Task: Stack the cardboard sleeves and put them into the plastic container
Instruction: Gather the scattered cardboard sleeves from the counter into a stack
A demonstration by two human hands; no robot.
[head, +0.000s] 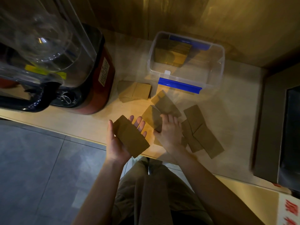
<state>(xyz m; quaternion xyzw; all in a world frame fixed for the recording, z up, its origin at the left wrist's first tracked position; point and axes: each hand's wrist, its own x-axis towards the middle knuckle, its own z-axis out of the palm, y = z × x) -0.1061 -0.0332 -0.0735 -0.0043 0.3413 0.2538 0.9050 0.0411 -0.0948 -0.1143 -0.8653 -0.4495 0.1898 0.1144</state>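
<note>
My left hand (116, 143) lies palm up at the counter's front edge and holds a flat stack of brown cardboard sleeves (130, 136). My right hand (170, 132) rests palm down on loose sleeves (153, 117), its thumb and fingers closing on one. More loose sleeves (203, 132) lie scattered to its right, and a small pile (134, 91) sits further back on the left. The clear plastic container (217, 65) with blue clips stands at the back and holds a stack of sleeves (172, 52) in its far left part.
A large red and black blender (90, 88) with a clear jug stands on the left of the wooden counter (73, 120). A dark appliance (279, 130) fills the right side. A wooden wall rises behind the container. Grey floor tiles lie below the counter edge.
</note>
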